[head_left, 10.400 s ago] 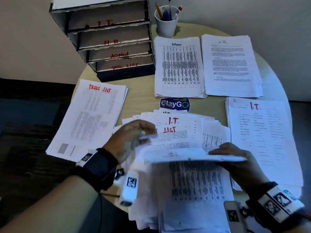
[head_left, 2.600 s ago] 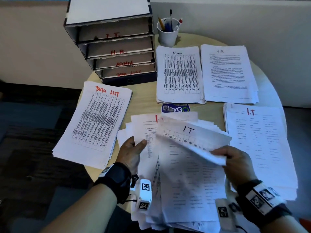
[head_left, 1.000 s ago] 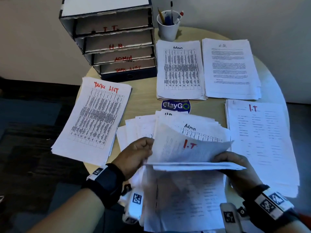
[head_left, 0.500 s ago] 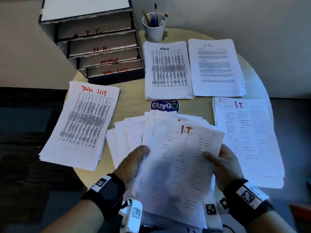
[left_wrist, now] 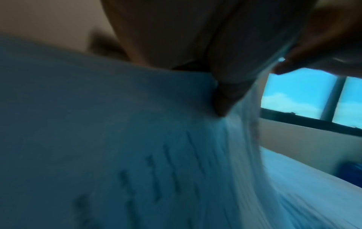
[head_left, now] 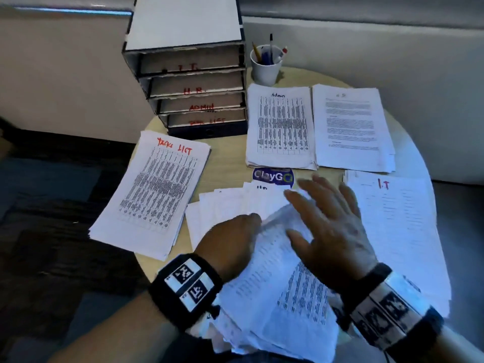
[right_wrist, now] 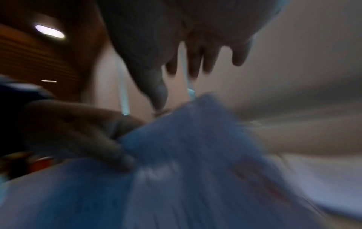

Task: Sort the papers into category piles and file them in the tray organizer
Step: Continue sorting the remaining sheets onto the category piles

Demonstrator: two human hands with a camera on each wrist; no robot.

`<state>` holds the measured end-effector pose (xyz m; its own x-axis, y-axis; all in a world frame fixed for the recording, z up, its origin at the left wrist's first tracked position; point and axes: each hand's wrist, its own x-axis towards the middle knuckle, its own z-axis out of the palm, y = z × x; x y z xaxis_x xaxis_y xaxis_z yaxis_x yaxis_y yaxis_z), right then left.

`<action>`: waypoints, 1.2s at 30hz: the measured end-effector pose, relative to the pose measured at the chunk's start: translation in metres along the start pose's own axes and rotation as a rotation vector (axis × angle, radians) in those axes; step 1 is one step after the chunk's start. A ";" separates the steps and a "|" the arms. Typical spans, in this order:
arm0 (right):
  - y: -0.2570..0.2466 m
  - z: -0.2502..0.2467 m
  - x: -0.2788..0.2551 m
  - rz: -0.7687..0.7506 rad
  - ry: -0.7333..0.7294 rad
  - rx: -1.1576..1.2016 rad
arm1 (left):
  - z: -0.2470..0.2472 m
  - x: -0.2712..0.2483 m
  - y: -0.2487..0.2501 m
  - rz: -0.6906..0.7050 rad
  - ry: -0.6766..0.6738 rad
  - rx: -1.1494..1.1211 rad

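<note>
A loose unsorted stack of papers lies fanned at the table's near edge. My left hand grips its left side; in the left wrist view the thumb presses on the sheets. My right hand hovers over the stack with its fingers spread and holds nothing. The blurred right wrist view shows those fingers apart. Sorted piles lie around: Task List, Admin, H.R. and I.T.. The labelled tray organizer stands at the back left.
A white cup of pens stands right of the organizer. A round blue ClayGo sticker shows on the round wooden table between the piles. Dark floor lies to the left, and a wall rises behind the table.
Half a second ago both hands held a sheet marked I.T. on top of the stack. My right hand has let go and now spreads open above the stack; the left still grips it.
</note>
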<state>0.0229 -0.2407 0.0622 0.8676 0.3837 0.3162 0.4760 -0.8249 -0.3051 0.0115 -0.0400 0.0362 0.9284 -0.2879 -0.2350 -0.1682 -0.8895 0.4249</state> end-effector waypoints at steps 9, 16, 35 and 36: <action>0.019 -0.023 0.038 0.388 -0.424 0.036 | -0.065 0.012 -0.045 -0.090 0.582 0.093; 0.024 -0.037 0.023 0.663 0.028 0.920 | -0.047 0.006 -0.049 -0.308 0.250 -1.419; -0.011 0.009 -0.016 0.717 0.207 1.104 | -0.003 -0.003 -0.027 -0.195 0.368 -1.226; -0.013 0.010 -0.015 0.751 0.222 1.108 | 0.000 -0.001 -0.027 -0.209 0.358 -1.222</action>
<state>0.0053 -0.2315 0.0522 0.9757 -0.1685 -0.1402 -0.1421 0.0009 -0.9899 0.0151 -0.0160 0.0254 0.9688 0.0966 -0.2284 0.2246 0.0485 0.9732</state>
